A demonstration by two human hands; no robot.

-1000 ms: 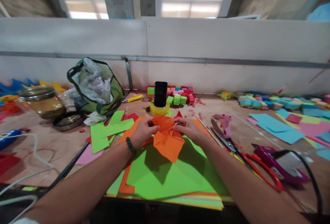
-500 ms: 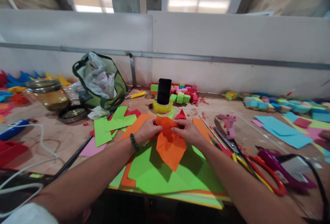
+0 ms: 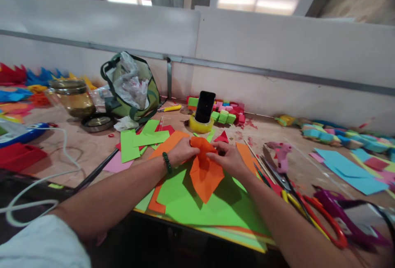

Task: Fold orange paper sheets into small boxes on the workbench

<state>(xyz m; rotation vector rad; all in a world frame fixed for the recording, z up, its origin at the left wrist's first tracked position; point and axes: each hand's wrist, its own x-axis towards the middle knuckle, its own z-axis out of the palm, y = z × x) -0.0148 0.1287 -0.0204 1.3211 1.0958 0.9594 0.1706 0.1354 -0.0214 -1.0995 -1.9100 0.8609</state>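
Head view: the folded orange paper [image 3: 207, 177] was b/w the L hand [image 3: 181, 152] and R hand [image 3: 231, 159], abt equally near each, its long axis running from the fingers toward the near side of the bench [image 3: 92, 148], pointed end over the green sheet [image 3: 182, 204]. Both hands' fingers were nearly closed, pinching its upper part from opp. sides, tho the exact grip was prob. hidden by folds.

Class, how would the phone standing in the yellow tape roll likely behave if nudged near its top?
The phone would probably tip rather than slide, being tall and stood on end. The yellow tape roll at its foot might steady it a little. Its flat, smooth-looking face suggests a stiff, possibly slippery body.
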